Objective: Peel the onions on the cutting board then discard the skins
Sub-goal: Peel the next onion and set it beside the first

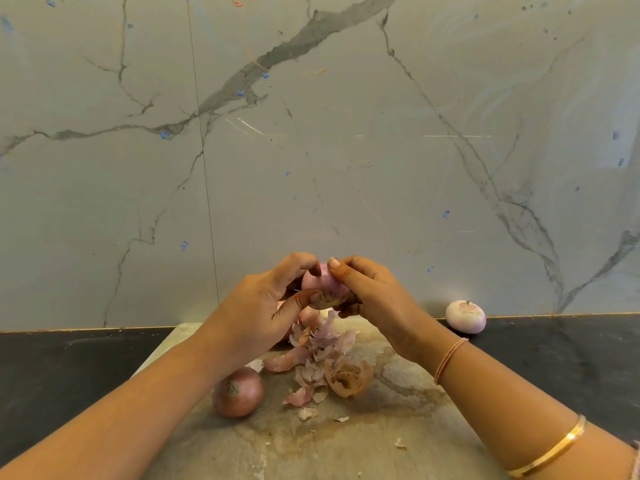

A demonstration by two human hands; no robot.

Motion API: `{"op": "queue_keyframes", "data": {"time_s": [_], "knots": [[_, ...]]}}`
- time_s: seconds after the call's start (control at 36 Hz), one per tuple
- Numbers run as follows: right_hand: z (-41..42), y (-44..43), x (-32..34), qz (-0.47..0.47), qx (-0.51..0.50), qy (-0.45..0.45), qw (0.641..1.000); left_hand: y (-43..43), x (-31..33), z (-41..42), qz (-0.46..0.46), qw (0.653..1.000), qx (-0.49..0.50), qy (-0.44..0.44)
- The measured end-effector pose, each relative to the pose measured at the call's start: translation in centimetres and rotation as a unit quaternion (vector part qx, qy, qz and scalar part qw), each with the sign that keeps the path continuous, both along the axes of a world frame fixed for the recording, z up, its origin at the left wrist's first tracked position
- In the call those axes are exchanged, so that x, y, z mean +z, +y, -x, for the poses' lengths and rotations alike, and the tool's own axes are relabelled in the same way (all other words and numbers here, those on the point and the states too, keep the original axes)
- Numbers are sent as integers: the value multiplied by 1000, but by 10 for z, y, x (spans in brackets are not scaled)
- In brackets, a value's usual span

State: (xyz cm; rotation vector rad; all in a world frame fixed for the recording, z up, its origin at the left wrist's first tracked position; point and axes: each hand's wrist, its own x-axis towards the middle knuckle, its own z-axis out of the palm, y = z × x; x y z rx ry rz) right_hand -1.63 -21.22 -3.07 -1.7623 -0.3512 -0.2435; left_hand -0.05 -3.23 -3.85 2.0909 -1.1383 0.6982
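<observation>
While the left hand [270, 299] cups the onion [320, 280] with its fingers curled over the far side and its thumb pressed at the brown, papery end, the right hand [374, 299] pinches the same onion from the other side, thumb tip on top and fingers tucked beneath. The 2 hands hold it in the air above the far part of the cutting board [381, 427]. Most of its surface shows smooth and pink, so the step looks close to done, and only the dry scrap by the left thumb seems left. That scrap would likely come away best if it were peeled towards the root in 1 strip, with the left hand turning the onion, not the right hand tugging. It should fall straight down onto the heap of skins [322, 348] lying directly below, which keeps the mess together for discarding. Near the board's left edge sits 1 unpeeled onion [238, 391], just beside the left forearm, where a careless elbow could roll it off onto the dark tabletop [69, 368]. A pinkish shape under the left hand may be another onion, but I cannot tell. Well off to the right, a peeled onion [465, 316] rests on the tabletop against the marble wall [346, 133]. Open tabletop lies on both sides of the board. No bin is in view.
</observation>
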Motion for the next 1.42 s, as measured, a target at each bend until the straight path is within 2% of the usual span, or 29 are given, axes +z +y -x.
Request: {"op": "queue_keyframes", "data": {"time_s": [0.28, 0.42, 0.61, 0.75, 0.83, 0.94, 1.11, 1.19, 1.31, 1.42], "knots": [[1, 1, 1, 24, -10, -22, 999, 0, 1, 1, 4, 1000, 8, 7], [1, 3, -3, 20, 12, -3, 1000, 0, 1, 0, 6, 1000, 9, 12], [-1, -1, 1, -116, -4, 52, 992, 0, 1, 0, 15, 999, 51, 0], [-1, -4, 5, -220, -12, 98, 971, 0, 3, -2, 35, 996, 81, 30], [0, -5, 6, -247, -8, 110, 963, 1, 3, -4, 34, 994, 95, 44], [1, -4, 5, -231, 2, 115, 966, 2, 1, -4, 26, 993, 104, 49], [4, -1, 2, -149, -11, 100, 984, -1, 3, 4, 20, 999, 14, 25], [4, 1, 2, -110, -8, 90, 990, -3, 4, 4, 12, 1000, 3, -2], [4, 3, 2, -73, -2, 70, 995, -1, 4, 2, 15, 1000, 13, -23], [2, 3, 1, -70, 1, 52, 996, -2, 6, 3, 21, 994, 64, -88]]}}
